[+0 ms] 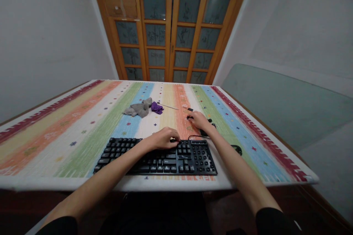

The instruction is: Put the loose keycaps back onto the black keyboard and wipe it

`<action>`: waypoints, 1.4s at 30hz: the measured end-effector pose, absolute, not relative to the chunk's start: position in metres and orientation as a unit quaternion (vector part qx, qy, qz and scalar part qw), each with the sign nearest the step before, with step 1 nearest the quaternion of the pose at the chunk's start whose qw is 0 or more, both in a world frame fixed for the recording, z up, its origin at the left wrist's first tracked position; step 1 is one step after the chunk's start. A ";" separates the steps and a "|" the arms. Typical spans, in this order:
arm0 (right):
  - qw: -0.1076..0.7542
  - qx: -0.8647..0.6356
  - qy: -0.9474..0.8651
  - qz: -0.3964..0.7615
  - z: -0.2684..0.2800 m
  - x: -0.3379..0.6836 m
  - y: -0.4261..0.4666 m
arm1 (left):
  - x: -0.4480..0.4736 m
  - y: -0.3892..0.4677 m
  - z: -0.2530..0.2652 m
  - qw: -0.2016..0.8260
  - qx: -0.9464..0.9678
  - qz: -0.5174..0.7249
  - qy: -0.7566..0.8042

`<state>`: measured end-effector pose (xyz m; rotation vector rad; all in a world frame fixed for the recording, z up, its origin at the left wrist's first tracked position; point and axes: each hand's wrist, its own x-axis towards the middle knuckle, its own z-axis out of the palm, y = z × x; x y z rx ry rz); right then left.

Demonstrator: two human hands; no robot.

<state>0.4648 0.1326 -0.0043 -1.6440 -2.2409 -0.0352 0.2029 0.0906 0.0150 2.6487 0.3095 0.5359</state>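
Observation:
A black keyboard (154, 161) lies along the near edge of the table; keycaps are off its number pad at the right, where bare switch stems show. My left hand (165, 138) rests at the keyboard's back edge, fingers curled down and pinched together; what they hold, if anything, is hidden. Beyond the keyboard, my right hand (199, 120) is closed with its fingertips at a small black piece (189, 117) that looks like a keycap. Loose black pieces (210, 120) lie beside and partly behind that hand, close to a small dark rectangular piece (190, 109).
A grey cloth (139, 108) and a purple cloth (157, 108) lie bunched beyond the keyboard. A thin dark stick (169, 107) is right of them. The keyboard's coiled cable (237, 149) lies at the right. A striped tablecloth (91, 125) covers the table.

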 end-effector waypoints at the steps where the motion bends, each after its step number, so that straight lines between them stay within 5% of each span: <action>1: 0.179 -0.585 -0.791 -0.009 -0.006 0.464 0.134 | 0.203 0.090 0.016 0.210 0.952 0.191 0.113; 11: 0.237 -0.569 -0.786 0.048 0.007 0.456 0.113 | 0.204 0.091 0.020 0.208 0.956 0.172 0.118; 18: 0.219 -0.401 -0.848 0.269 0.015 0.444 0.063 | 0.206 0.098 0.010 0.201 0.961 0.159 0.107; 33: 0.201 -0.342 -0.904 0.159 0.015 0.428 0.045 | 0.209 0.081 0.021 0.123 0.973 0.141 0.132; 42: 0.248 -0.423 -0.857 0.159 0.011 0.430 0.039 | 0.211 0.087 0.017 0.202 0.943 0.169 0.201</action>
